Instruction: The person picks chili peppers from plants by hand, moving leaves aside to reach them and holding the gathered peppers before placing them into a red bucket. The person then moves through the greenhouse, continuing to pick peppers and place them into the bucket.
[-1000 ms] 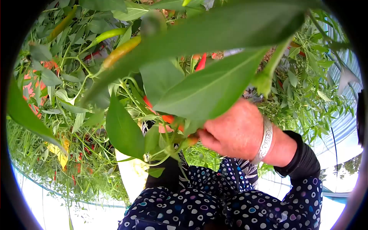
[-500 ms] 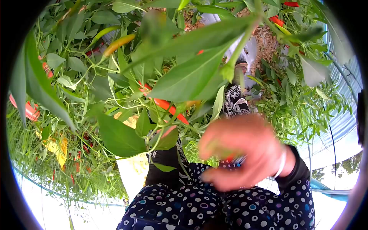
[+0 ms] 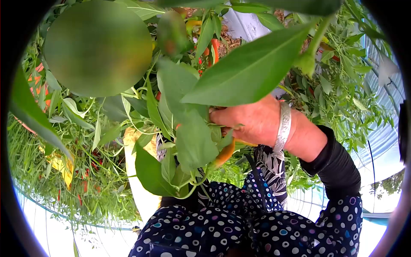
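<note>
My right hand (image 3: 252, 122), with a silver bracelet (image 3: 283, 127) at the wrist, reaches left into a pepper plant. Its fingers are bent and closed among the leaves; whatever they hold is hidden. Just below the hand hangs an orange pepper (image 3: 225, 153). A large green leaf (image 3: 252, 64) hangs in front of the hand's upper side. More red peppers (image 3: 215, 50) show above it through the foliage. My left hand is not in view.
A pale yellow sack or sheet (image 3: 139, 171) stands left of my legs. Dense plants spread on both sides, with a yellow leaf (image 3: 64, 168) at the left. Ground (image 3: 244, 25) with a pale cover shows at the top. A blurred round patch covers the upper left.
My right hand has moved up and away from my lap into the plant. The leaves near the camera have shifted, and an orange pepper now shows beneath the hand.
</note>
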The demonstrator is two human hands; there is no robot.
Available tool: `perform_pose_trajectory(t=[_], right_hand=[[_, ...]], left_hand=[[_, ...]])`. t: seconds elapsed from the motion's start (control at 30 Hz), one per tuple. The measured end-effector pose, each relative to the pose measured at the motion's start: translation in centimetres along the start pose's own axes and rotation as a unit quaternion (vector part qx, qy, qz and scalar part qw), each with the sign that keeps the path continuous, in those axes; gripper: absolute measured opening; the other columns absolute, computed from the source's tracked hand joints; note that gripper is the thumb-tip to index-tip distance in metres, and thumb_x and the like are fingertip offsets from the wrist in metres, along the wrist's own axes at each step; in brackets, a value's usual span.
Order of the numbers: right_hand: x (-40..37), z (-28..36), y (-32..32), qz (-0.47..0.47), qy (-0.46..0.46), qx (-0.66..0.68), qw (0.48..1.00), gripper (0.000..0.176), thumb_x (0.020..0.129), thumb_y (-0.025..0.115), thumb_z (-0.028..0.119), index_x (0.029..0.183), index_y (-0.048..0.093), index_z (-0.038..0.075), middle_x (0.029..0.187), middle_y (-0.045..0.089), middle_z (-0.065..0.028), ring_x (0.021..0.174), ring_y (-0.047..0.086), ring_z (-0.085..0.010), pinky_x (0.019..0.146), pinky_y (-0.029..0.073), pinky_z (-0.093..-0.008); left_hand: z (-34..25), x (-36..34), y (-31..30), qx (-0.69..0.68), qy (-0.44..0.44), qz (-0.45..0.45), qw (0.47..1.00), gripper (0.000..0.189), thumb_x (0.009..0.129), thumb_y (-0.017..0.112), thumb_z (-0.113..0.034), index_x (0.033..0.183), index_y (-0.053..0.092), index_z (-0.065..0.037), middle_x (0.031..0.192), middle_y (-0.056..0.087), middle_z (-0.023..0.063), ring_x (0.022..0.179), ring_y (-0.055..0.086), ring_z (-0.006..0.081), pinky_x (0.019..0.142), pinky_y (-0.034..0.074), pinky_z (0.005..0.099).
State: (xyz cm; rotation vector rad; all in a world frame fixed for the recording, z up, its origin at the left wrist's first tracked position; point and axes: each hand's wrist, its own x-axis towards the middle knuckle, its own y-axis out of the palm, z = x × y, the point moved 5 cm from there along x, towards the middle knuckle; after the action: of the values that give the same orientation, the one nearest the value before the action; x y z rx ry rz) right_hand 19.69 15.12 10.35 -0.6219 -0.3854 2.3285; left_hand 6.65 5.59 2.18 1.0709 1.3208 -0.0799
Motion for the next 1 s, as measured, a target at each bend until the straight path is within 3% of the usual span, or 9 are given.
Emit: perform_pose_trajectory(t=[0.07,0.27,0.37,0.6,0.67,0.8,0.83,0.93,1.0], right_hand=[[0.2,0.5,0.6,-0.049,0.001,-0.083,0.995,0.011,0.066,0.057,0.011,0.076,0.059,0.006,0.070,0.051,-0.0089,0.066,0.058,-0.0278,0.057,0.048,-0.0368],[-0.4,1.9,-1.8,0.057,0.047,-0.096,0.993,0.015,0.068,0.055,0.009,0.077,0.056,-0.002,0.073,0.056,-0.0139,0.064,0.058,-0.0309,0.058,0.048,-0.0401],[-1.8,2.0,-2.7,0.098,0.170,0.032,0.980,0.016,0.062,0.056,0.007,0.076,0.052,-0.001,0.068,0.053,-0.0162,0.062,0.054,-0.0371,0.058,0.045,-0.0437],[-5.4,3.9,-3.3,0.065,0.229,0.143,0.961,0.015,0.065,0.056,0.013,0.065,0.051,-0.001,0.059,0.052,-0.0185,0.057,0.054,-0.0379,0.055,0.045,-0.0436],[-6.9,5.0,-4.1,0.206,0.240,0.245,0.917,0.009,0.066,0.055,0.007,0.072,0.054,0.002,0.059,0.051,-0.0156,0.052,0.053,-0.0325,0.047,0.042,-0.0375],[-7.7,6.9,-8.4,0.091,0.286,0.442,0.846,0.010,0.066,0.053,-0.005,0.074,0.055,0.001,0.065,0.059,-0.0086,0.051,0.057,-0.0172,0.044,0.043,-0.0292],[-8.1,7.6,-8.9,-0.058,0.402,0.603,0.687,0.011,0.067,0.052,-0.008,0.076,0.053,-0.002,0.067,0.059,-0.0100,0.053,0.056,-0.0134,0.044,0.044,-0.0247],[-4.1,7.0,-10.1,-0.125,0.181,0.593,0.774,0.014,0.063,0.049,-0.004,0.076,0.049,0.000,0.063,0.056,-0.0109,0.047,0.055,-0.0150,0.035,0.041,-0.0233],[-1.6,5.5,-9.5,-0.045,0.238,0.458,0.855,0.015,0.066,0.056,0.003,0.080,0.053,-0.002,0.062,0.055,-0.0079,0.046,0.052,-0.0114,0.038,0.042,-0.0226]], left_hand=[[0.0,-0.1,0.0,-0.001,-0.002,0.004,1.000,0.042,0.083,0.055,-0.030,0.115,0.048,-0.003,0.111,0.053,0.0108,0.105,0.051,0.0241,0.089,0.043,0.0378],[0.3,-0.5,-0.3,-0.005,-0.016,0.011,1.000,0.041,0.084,0.055,-0.029,0.115,0.047,-0.003,0.111,0.053,0.0110,0.105,0.051,0.0239,0.089,0.043,0.0379],[0.3,-0.9,-0.2,-0.004,-0.021,0.023,1.000,0.041,0.084,0.056,-0.028,0.115,0.047,-0.003,0.111,0.052,0.0111,0.105,0.051,0.0238,0.090,0.043,0.0379],[-0.1,-0.7,0.6,-0.011,-0.018,0.062,0.998,0.040,0.084,0.056,-0.027,0.115,0.047,-0.003,0.112,0.052,0.0113,0.105,0.051,0.0236,0.090,0.042,0.0379],[-0.1,-0.5,0.9,-0.007,-0.019,0.075,0.997,0.040,0.084,0.056,-0.027,0.116,0.047,-0.003,0.112,0.052,0.0113,0.105,0.051,0.0235,0.090,0.042,0.0379],[-0.3,-0.1,2.1,0.017,-0.016,0.105,0.994,0.040,0.084,0.056,-0.026,0.116,0.046,-0.003,0.112,0.052,0.0115,0.105,0.051,0.0234,0.091,0.042,0.0379],[-0.7,0.0,2.4,0.030,-0.008,0.114,0.993,0.040,0.085,0.056,-0.026,0.116,0.046,-0.003,0.113,0.052,0.0115,0.105,0.051,0.0234,0.091,0.042,0.0379],[-0.2,0.7,2.5,0.032,-0.015,0.133,0.990,0.040,0.085,0.056,-0.025,0.116,0.046,-0.003,0.113,0.051,0.0116,0.105,0.051,0.0232,0.091,0.042,0.0378],[0.5,1.2,2.3,0.002,-0.038,0.140,0.989,0.040,0.085,0.056,-0.025,0.116,0.046,-0.003,0.113,0.051,0.0117,0.105,0.051,0.0231,0.091,0.042,0.0374]])
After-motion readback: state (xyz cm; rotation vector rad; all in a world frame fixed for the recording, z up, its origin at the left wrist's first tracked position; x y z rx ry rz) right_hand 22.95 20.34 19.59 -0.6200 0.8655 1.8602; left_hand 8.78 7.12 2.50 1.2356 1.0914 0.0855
